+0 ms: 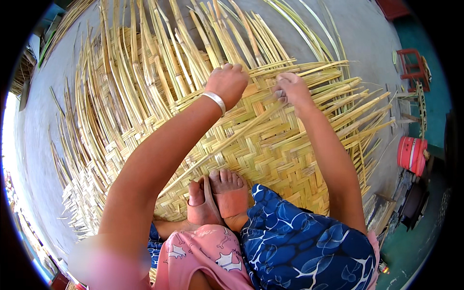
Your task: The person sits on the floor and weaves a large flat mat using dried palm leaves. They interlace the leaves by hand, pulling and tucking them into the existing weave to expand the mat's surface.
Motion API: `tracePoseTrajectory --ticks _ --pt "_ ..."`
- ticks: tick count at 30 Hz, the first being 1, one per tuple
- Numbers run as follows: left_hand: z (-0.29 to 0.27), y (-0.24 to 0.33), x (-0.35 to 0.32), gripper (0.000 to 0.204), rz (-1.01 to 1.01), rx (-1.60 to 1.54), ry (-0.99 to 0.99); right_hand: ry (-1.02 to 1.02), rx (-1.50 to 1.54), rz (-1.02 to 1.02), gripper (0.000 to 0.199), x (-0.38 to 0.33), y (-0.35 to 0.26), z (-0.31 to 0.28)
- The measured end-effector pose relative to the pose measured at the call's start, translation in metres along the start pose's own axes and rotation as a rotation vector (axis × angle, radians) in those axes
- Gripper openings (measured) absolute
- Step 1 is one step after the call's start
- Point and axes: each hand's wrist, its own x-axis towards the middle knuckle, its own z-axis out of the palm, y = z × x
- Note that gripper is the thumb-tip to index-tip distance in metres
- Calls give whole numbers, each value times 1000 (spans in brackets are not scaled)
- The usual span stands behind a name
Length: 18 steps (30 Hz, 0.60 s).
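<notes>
There are no labels, signs or screens to see. The one thing like a package is a red round tub (412, 154) with pale stripes. It lies on its side at the right edge of the frame, a little below the middle, on the grey floor (367, 43).

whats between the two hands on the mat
In the head view, only woven bamboo mat shows between the left hand and right hand: pale flat strips, with loose strip ends running across the gap.
</notes>
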Motion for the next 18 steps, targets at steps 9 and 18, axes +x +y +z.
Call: tracePoseTrajectory --ticks 9,18 --pt "14 31 96 30 -151 -357 -169 -51 734 41 9 46 8 -69" --pt "3 14 127 30 -101 -369 -452 -172 355 -39 17 51 -19 -91"
